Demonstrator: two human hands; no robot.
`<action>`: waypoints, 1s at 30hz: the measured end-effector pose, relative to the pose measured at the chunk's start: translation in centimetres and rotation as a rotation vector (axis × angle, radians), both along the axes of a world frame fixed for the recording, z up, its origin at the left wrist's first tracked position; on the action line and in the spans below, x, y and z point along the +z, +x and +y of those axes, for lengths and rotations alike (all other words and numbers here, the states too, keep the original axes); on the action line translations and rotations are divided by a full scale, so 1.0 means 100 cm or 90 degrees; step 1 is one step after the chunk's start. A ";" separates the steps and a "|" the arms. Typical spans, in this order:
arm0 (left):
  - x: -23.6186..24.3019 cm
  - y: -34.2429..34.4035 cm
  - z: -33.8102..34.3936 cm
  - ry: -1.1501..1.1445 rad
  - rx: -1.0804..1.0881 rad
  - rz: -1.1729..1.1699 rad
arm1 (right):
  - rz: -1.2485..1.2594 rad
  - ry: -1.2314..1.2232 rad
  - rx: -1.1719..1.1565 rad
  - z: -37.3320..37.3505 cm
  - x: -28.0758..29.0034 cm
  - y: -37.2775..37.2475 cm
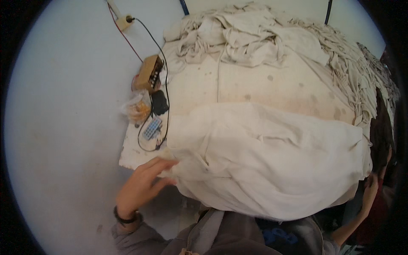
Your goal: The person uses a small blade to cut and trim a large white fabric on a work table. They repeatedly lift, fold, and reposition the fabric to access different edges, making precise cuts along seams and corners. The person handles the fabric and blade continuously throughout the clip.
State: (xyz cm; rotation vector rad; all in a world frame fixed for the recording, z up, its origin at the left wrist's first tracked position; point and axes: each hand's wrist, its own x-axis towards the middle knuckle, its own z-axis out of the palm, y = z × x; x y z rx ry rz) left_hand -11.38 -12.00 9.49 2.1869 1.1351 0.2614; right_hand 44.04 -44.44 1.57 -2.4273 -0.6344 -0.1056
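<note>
Left hand (142, 182) flat on the near-left edge of the big off-white cloth (272, 161), fingers apart and pressing, not gripping; looks like it pins or smooths that edge on the padded table (272, 87). Cloth is draped over the table's near side, a heap of similar cloths (255, 34) at the back. Right hand (369, 193) at the cloth's right edge, mostly hidden, so finger state unclear.
</note>
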 end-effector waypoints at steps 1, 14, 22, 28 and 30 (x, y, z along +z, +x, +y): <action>-0.008 0.012 -0.004 0.041 -0.011 -0.015 | -0.050 0.106 0.080 0.028 0.010 -0.016; -0.138 0.057 0.022 0.045 -0.083 -0.281 | 0.023 0.097 0.513 0.181 -0.055 -0.145; -0.118 0.059 0.036 0.003 -0.144 -0.353 | 0.270 0.025 0.518 0.129 -0.042 -0.191; -0.075 0.064 0.030 -0.115 0.069 -0.352 | 0.582 0.142 0.420 0.126 -0.045 -0.206; -0.065 0.066 0.030 -0.061 0.090 -0.388 | 0.595 0.145 0.474 0.118 -0.050 -0.204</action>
